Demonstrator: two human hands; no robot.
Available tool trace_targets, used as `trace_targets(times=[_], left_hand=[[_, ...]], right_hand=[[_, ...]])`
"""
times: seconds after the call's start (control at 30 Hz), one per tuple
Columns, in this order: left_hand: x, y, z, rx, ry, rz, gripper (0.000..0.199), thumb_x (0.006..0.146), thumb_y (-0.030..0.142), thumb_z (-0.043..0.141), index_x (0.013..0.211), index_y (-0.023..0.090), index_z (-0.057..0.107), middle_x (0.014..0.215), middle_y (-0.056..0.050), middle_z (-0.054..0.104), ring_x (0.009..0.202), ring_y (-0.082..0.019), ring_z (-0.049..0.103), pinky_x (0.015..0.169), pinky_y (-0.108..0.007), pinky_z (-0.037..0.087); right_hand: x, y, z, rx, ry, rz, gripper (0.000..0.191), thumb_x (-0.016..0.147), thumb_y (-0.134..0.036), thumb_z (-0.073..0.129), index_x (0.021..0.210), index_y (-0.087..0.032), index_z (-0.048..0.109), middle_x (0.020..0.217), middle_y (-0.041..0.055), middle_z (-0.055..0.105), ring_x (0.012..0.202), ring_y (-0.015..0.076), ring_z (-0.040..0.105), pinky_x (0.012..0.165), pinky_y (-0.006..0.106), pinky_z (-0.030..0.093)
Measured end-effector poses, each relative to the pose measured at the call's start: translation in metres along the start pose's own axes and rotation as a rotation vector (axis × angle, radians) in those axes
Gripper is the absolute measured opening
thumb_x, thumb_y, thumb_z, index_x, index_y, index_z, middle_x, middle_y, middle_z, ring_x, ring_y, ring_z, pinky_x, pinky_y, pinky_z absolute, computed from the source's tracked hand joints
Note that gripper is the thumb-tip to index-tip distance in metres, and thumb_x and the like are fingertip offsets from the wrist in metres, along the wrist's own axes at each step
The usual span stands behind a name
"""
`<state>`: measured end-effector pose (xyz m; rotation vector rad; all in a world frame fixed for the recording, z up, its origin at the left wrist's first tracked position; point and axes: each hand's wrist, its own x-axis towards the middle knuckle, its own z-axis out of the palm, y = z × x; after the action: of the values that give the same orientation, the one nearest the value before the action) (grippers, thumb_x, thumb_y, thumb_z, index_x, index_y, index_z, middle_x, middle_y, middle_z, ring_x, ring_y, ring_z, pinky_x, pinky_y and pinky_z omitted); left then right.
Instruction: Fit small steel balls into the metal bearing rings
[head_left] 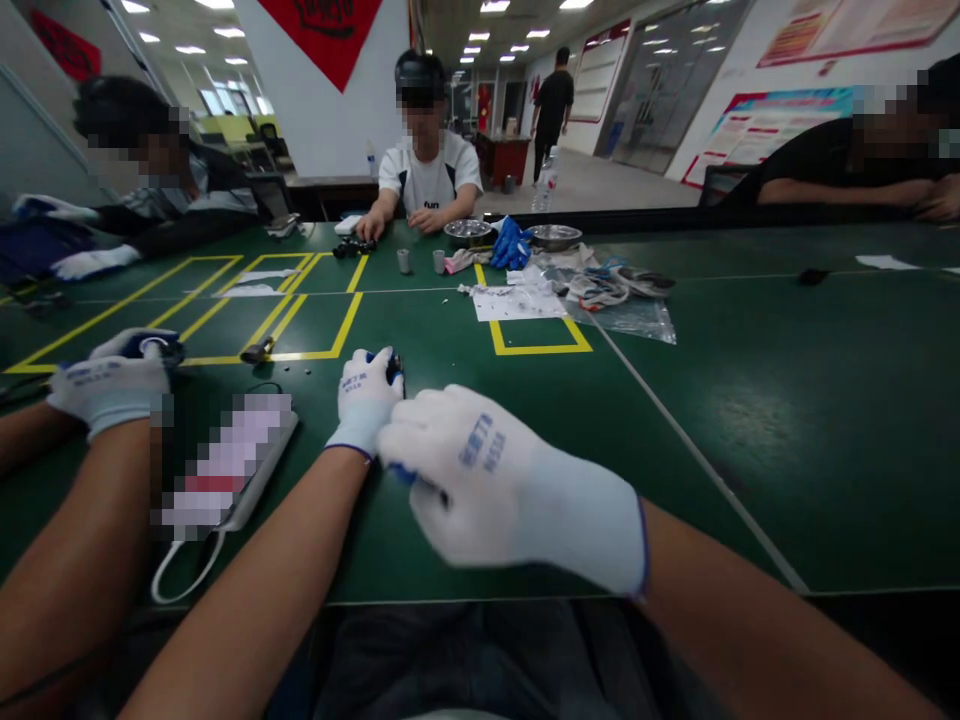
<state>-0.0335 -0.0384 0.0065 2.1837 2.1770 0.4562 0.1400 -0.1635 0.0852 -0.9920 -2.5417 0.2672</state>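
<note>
Your left hand [367, 400], right of the white-corded device [262, 478]: fingers are resting curled, hold indeterminable | your right hand [480, 480], farther right: fingers are showing bent, hold indeterminable

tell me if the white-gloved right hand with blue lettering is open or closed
Loosely closed: the right hand has its fingers curled in, with the thumb bent below them. Whether it holds anything is hidden.
</note>
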Motion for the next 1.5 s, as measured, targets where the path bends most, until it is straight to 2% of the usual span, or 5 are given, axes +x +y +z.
trace_targets(times=[0.2, 0.33, 0.5, 1.03, 1.5], left_hand=[[-0.002, 0.002, 0.001, 0.031, 0.030, -0.029, 0.055, 0.099, 0.032, 0.058, 0.153, 0.019, 0.058, 0.137, -0.018, 0.060, 0.126, -0.035, 0.061, 0.108, -0.044, 0.052], [-0.014, 0.005, -0.004, 0.048, 0.074, -0.078, 0.054, 0.096, 0.036, 0.062, 0.145, 0.013, 0.058, 0.136, -0.019, 0.061, 0.123, -0.035, 0.063, 0.104, -0.044, 0.053], [-0.026, 0.010, -0.007, 0.151, -0.018, -0.055, 0.040, 0.098, 0.044, 0.058, 0.123, 0.016, 0.070, 0.130, -0.020, 0.066, 0.121, -0.038, 0.063, 0.100, -0.049, 0.054], [0.000, 0.012, 0.004, 0.099, -0.047, -0.035, 0.058, 0.101, 0.055, 0.046, 0.144, 0.022, 0.065, 0.152, -0.019, 0.059, 0.141, -0.041, 0.052, 0.120, -0.058, 0.039], [0.074, 0.024, 0.022, 0.051, -0.040, -0.104, 0.066, 0.101, 0.057, 0.040, 0.150, 0.019, 0.060, 0.161, -0.021, 0.051, 0.149, -0.042, 0.044, 0.124, -0.062, 0.030]], right_hand=[[0.014, 0.096, 0.036, -0.060, 0.074, 0.478, 0.015, 0.088, -0.005, 0.056, 0.091, -0.017, 0.065, 0.100, 0.0115, 0.070, 0.093, 0.0235, 0.063, 0.085, 0.033, 0.048], [0.000, 0.123, 0.056, 0.057, 0.154, 0.559, 0.018, 0.087, -0.004, 0.054, 0.084, -0.020, 0.060, 0.092, 0.0069, 0.068, 0.088, 0.0215, 0.063, 0.080, 0.031, 0.048], [-0.002, 0.122, 0.056, 0.092, 0.126, 0.541, 0.015, 0.087, -0.007, 0.056, 0.083, -0.022, 0.058, 0.093, 0.0064, 0.067, 0.089, 0.0215, 0.063, 0.082, 0.031, 0.048], [-0.002, 0.122, 0.058, 0.071, 0.124, 0.516, 0.014, 0.087, -0.008, 0.057, 0.087, -0.021, 0.064, 0.095, 0.0068, 0.069, 0.090, 0.0217, 0.062, 0.085, 0.032, 0.048], [-0.001, 0.118, 0.056, 0.069, 0.091, 0.530, 0.014, 0.089, -0.008, 0.056, 0.087, -0.021, 0.061, 0.097, 0.0077, 0.068, 0.095, 0.0228, 0.064, 0.089, 0.034, 0.048]])
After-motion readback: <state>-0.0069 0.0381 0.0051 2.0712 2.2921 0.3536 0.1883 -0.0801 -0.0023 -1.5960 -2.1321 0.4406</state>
